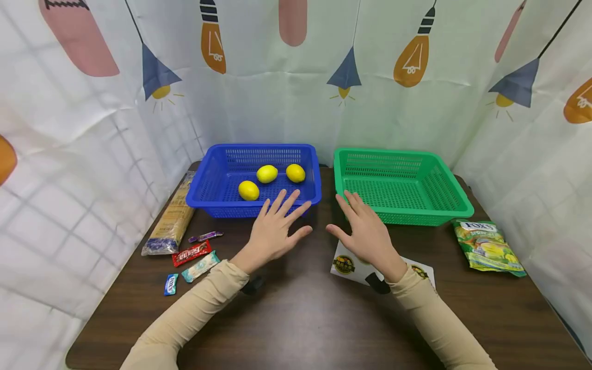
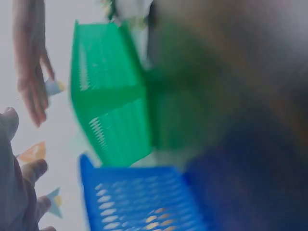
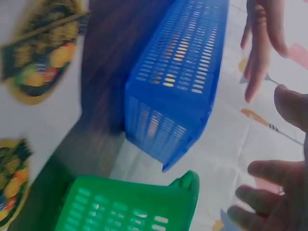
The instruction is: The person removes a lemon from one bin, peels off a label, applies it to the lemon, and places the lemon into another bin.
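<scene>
On the near half of the dark wooden surface, both hands hover with fingers spread and straight, grasping nothing. The left hand has its fingertips at the front rim of the blue basket; the right hand sits just short of the green basket, above a white printed card. Three lemons lie loose inside the blue basket, apart from one another; the green one holds nothing. This looks like the start of a reach, and a lemon would need lifting clear of the rim. The gap between the baskets is narrow. Wrapped sweets, a pasta packet and a candy bag flank the hands.
</scene>
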Available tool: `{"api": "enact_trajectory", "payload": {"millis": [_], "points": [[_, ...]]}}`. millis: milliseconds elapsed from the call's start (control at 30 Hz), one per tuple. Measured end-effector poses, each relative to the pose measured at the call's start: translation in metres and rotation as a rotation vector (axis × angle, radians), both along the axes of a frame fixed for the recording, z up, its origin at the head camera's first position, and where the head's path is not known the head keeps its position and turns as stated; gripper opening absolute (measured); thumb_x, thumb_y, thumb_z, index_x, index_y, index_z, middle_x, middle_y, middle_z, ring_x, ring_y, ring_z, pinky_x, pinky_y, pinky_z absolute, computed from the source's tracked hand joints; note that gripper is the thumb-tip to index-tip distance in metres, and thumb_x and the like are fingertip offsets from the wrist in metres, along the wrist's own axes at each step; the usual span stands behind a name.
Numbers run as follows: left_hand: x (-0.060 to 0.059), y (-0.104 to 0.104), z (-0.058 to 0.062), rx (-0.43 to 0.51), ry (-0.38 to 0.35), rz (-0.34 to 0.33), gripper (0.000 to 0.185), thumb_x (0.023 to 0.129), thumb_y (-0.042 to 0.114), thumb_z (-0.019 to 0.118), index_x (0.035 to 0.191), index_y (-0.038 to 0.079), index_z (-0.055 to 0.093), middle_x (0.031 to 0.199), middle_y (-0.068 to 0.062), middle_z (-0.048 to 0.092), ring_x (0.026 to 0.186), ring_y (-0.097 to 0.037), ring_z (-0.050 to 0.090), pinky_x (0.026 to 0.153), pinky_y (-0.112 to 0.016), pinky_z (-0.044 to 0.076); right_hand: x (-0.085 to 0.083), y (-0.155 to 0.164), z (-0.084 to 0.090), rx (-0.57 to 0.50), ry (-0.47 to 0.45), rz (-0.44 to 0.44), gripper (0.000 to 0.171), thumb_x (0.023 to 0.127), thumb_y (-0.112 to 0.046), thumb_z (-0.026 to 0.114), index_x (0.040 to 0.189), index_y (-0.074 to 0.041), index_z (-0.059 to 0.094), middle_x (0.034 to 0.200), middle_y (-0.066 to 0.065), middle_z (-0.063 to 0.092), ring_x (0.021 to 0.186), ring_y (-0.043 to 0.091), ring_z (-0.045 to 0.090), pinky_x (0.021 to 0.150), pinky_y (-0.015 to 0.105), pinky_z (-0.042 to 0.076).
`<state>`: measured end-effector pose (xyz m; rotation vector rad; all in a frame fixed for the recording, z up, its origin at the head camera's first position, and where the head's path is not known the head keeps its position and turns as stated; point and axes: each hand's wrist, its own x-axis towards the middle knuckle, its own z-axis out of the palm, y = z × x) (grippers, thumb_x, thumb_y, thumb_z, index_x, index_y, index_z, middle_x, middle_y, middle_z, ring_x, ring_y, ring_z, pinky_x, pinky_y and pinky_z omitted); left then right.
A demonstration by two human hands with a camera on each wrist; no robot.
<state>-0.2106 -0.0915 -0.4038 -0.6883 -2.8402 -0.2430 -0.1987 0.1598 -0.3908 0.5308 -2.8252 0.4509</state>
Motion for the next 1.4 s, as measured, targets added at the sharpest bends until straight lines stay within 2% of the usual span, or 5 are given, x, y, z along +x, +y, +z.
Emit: {"api": "enact_trajectory", "payload": {"millis": [367, 700, 900, 1100, 1400], "points": [[-0.041, -0.016, 0.077, 0.067, -0.164, -0.034, 0.068, 0.099, 0.066, 0.037, 0.151, 0.023, 0.043, 0.165, -0.006, 0.028, 0.153, -0.033, 0.027, 0.122, -0.056, 0.030, -0.050, -0.026, 0.019, -0.294, -0.063, 0.076, 0.057, 0.096, -0.036, 0.066, 0.141, -0.005, 0.052, 0.130, 0.019, 0.067, 0.102, 0.030, 0.074, 0.081, 0.042, 0.062], [-0.103, -0.049, 0.115, 0.218, -0.385, -0.037, 0.061, 0.101, 0.057, 0.043, 0.146, 0.015, 0.050, 0.152, -0.012, 0.049, 0.141, -0.036, 0.044, 0.118, -0.057, 0.035, -0.088, -0.050, 0.015, -0.214, -0.180, -0.007, 0.042, 0.097, -0.037, 0.063, 0.119, -0.002, 0.065, 0.075, 0.010, 0.069, 0.052, 0.015, 0.057, 0.048, 0.023, 0.043], [-0.147, -0.081, 0.117, 0.232, -0.522, -0.020, 0.069, 0.099, 0.059, 0.043, 0.148, 0.010, 0.045, 0.153, -0.020, 0.044, 0.139, -0.042, 0.044, 0.115, -0.059, 0.037, -0.098, -0.055, 0.013, -0.270, -0.257, -0.023, 0.027, 0.097, -0.032, 0.064, 0.099, -0.005, 0.065, 0.073, 0.010, 0.070, 0.063, 0.022, 0.072, 0.048, 0.020, 0.047], [-0.185, -0.107, 0.103, 0.287, -0.825, 0.045, 0.076, 0.100, 0.055, 0.048, 0.154, 0.006, 0.031, 0.161, -0.023, 0.030, 0.143, -0.046, 0.037, 0.120, -0.059, 0.031, -0.102, -0.056, 0.011, -0.300, -0.321, -0.042, 0.028, 0.097, -0.032, 0.065, 0.095, -0.004, 0.065, 0.082, 0.015, 0.073, 0.081, 0.026, 0.077, 0.057, 0.023, 0.056], [-0.210, -0.123, 0.065, 0.185, -1.048, 0.205, 0.070, 0.102, 0.038, 0.052, 0.157, 0.004, 0.024, 0.164, -0.024, 0.021, 0.147, -0.045, 0.031, 0.122, -0.059, 0.028, -0.099, -0.060, 0.010, -0.314, -0.367, -0.049, 0.035, 0.098, -0.032, 0.063, 0.114, 0.000, 0.067, 0.090, 0.018, 0.075, 0.084, 0.027, 0.077, 0.060, 0.024, 0.057]]}}
